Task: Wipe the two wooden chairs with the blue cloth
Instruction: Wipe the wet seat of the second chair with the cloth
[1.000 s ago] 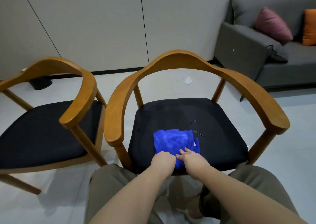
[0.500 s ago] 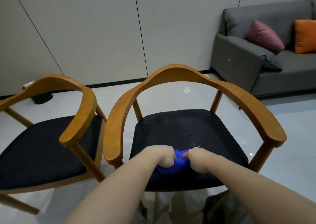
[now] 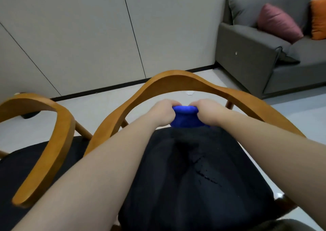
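Two wooden chairs with black seats stand side by side. The near chair (image 3: 176, 79) is right in front of me, its curved back rail arching over my hands. The second chair (image 3: 58, 128) is at the left. A blue cloth (image 3: 186, 118) hangs bunched between my hands, raised above the rear of the near seat, just below the back rail. My left hand (image 3: 163, 112) grips its left end and my right hand (image 3: 207, 111) grips its right end. Small pale specks dot the black seat (image 3: 204, 174).
A grey sofa (image 3: 255, 57) with a maroon cushion (image 3: 278, 22) and an orange cushion (image 3: 318, 17) stands at the right against the wall. A small white scrap (image 3: 190, 93) lies on the pale floor behind the near chair. A panelled wall runs behind both chairs.
Both hands gathered the cloth from the front of the seat, gripped it and lifted it forward to the back rail. My head moved closer over the chair.
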